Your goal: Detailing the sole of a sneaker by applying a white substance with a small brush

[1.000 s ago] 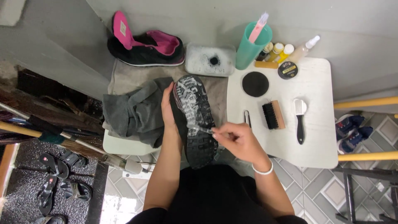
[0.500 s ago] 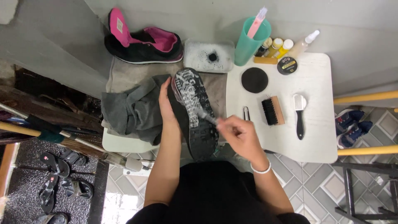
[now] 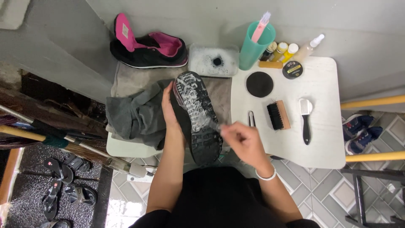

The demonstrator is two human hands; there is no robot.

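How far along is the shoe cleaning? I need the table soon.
Done: foam already covers much of the upturned shoe sole. In hand: the left hand steadies that shoe while the right hand scrubs its sole. Left: the second shoe sits at the back, untouched.

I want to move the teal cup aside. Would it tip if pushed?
Probably: the teal cup is tall and narrow, and a pink-handled tool leans out over its rim, so a high push may topple it. It looks like light plastic.
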